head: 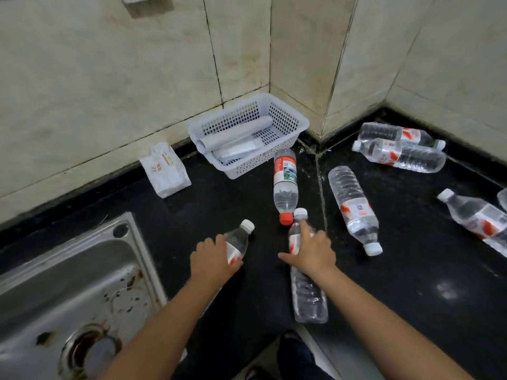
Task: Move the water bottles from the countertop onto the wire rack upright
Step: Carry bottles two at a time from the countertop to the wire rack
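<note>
Several clear water bottles lie on their sides on the black countertop [411, 283]. My left hand [212, 257] grips a white-capped bottle [238, 239] around its labelled middle. My right hand [311, 249] rests on top of another white-capped bottle [307, 294], forefinger stretched toward its neck, thumb spread out to the left. A red-capped bottle [285, 185] lies just beyond the hands. Another bottle [354, 207] lies to the right. Two bottles [400, 150] lie together at the back right, and one more [477, 215] lies at the right edge. No wire rack is in view.
A white plastic basket [290, 116] holding rolled paper stands in the tiled corner. A white wipes packet [166, 174] lies left of it against the wall. A steel sink [63, 297] fills the lower left. The counter's front edge runs below my arms.
</note>
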`<state>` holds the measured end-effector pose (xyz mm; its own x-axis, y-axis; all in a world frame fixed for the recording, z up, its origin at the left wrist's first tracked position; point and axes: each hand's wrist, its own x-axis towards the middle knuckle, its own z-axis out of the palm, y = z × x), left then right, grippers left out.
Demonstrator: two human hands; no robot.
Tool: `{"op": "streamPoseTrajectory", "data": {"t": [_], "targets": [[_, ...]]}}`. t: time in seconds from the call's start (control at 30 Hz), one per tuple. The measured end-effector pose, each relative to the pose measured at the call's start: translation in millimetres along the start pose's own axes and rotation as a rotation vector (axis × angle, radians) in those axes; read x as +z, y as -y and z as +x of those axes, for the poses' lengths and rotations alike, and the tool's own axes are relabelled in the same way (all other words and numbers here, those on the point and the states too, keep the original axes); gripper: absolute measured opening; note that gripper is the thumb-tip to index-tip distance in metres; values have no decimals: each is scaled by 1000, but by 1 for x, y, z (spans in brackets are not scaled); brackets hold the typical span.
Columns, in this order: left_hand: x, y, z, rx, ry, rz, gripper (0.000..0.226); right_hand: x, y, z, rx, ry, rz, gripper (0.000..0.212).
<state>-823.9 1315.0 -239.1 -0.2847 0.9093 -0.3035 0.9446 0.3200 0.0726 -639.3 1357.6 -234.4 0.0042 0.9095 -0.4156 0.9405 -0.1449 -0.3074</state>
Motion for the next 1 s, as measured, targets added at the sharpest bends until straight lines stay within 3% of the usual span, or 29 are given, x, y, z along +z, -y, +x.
{"op": "streamPoseTrajectory", "data": {"t": [0.2,0.33,0.63,0.83,1.0], "targets": [[-6,2,-1,57,-20,-11,58,5,5,-2,58,-135,51,76],[-12,-4,-13,193,-25,-22,58,6,-14,-39,27,-294,80,72],[-49,-124,-88,789,-146,-63,58,-26,-88,-179,106,-820,275,75],[-57,-229,-197,1180,-172,-114,61,-58,-167,-294,379,-1113,245,61],[-43,-313,-327,1419,-172,-166,59,-73,-249,-390,568,-1290,179,64]]}}
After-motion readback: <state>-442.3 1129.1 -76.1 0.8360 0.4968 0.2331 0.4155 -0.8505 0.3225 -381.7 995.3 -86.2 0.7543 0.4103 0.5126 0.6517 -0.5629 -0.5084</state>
